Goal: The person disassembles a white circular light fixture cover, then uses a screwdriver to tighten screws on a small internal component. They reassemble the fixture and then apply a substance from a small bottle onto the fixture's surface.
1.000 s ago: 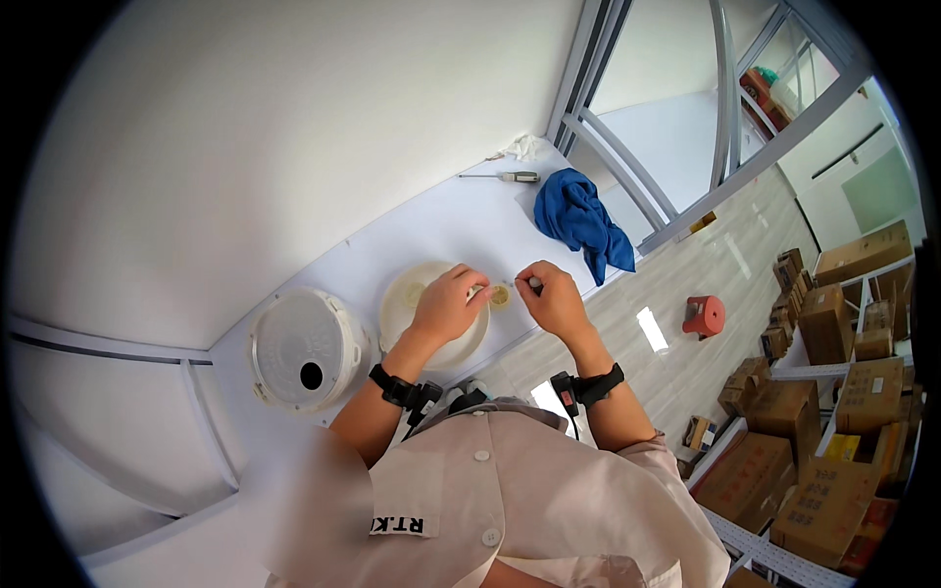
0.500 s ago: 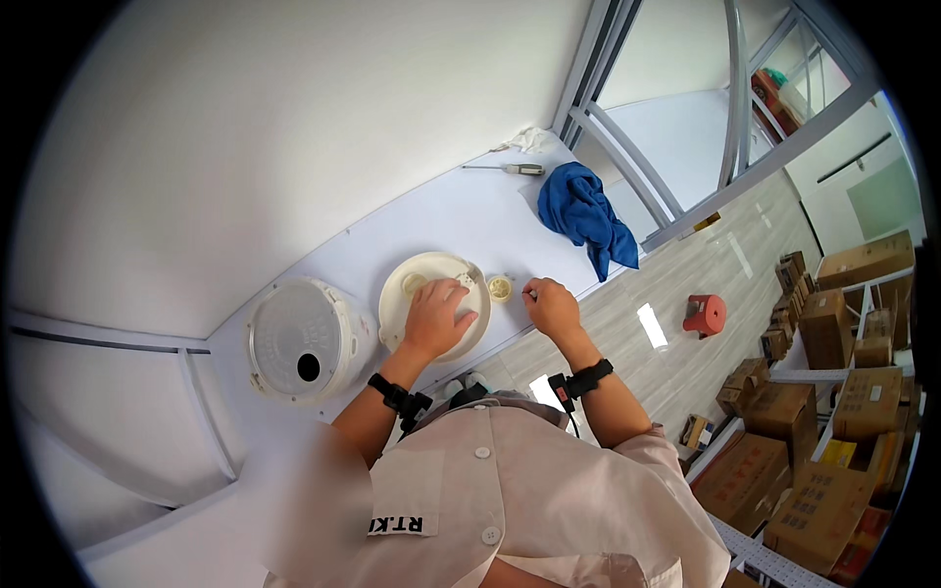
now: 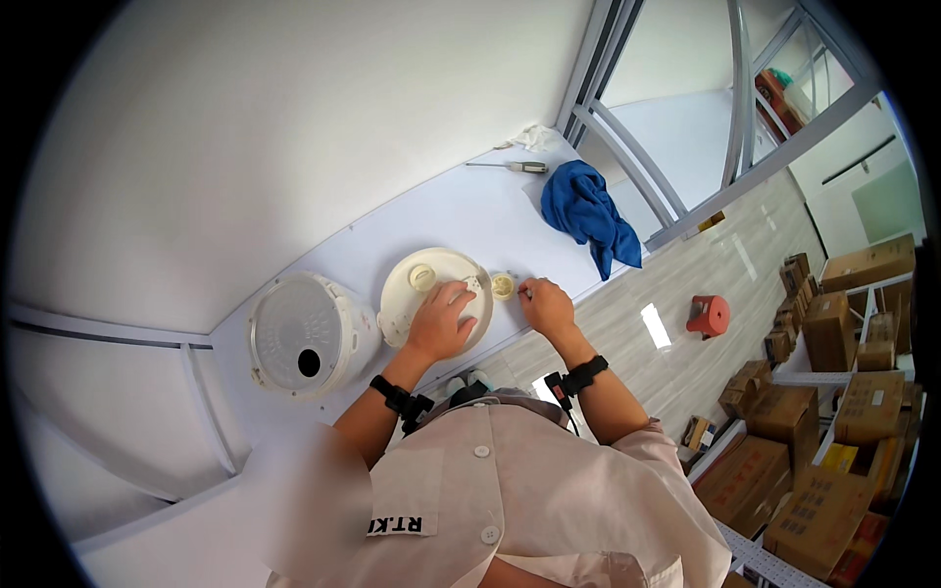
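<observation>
My left hand [image 3: 441, 321] lies palm down on a round white lid [image 3: 421, 294] that rests flat on the white table [image 3: 461, 220]. A small cream cap [image 3: 422, 276] sits on the lid beyond my fingers. My right hand [image 3: 545, 306] is at the table's front edge, its fingertips pinched next to a small yellowish round part [image 3: 503, 285]; I cannot see whether anything is between the fingers. A white rice cooker body [image 3: 306, 335] stands left of the lid.
A blue cloth [image 3: 591, 211] hangs over the table's right end. A screwdriver [image 3: 510, 167] and a crumpled white rag [image 3: 534, 137] lie at the far corner. An orange stool [image 3: 710, 315] and cardboard boxes [image 3: 833, 392] stand on the floor to the right.
Both hands have come down from above the lid. My left hand now rests flat on the lid, and my right hand has lowered to the table edge beside the small round part.
</observation>
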Available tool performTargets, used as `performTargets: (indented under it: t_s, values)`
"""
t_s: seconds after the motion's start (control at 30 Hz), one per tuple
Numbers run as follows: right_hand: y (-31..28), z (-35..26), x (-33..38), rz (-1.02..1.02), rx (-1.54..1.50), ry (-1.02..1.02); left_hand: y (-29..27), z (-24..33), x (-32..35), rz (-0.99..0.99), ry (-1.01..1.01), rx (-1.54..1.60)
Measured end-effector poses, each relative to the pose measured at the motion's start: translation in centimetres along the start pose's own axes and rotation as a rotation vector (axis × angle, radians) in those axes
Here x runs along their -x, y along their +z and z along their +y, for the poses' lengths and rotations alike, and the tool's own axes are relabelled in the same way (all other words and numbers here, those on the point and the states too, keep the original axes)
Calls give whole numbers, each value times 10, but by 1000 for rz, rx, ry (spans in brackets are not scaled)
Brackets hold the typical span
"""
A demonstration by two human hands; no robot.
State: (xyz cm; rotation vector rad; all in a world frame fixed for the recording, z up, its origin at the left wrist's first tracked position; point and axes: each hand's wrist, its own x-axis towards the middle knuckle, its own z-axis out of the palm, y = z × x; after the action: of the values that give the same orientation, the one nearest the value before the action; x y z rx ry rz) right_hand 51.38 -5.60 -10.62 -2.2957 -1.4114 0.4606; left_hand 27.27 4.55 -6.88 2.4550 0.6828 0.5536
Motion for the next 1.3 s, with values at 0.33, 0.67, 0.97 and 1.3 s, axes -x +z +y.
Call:
performTargets:
  t_s: [0.33,0.67,0.97,1.3]
  values:
    - [-81,-51,8,124,-322,-184,3,-2,4,7,-64,36]
    - [-180,-133,33,125,-805,-484,9,-5,6,45,-53,70]
    - [-103,-113,-1,279,-773,-620,8,-9,6,20,-62,121]
    - [-82,-113,-6,276,-673,-650,8,-10,6,22,-53,131]
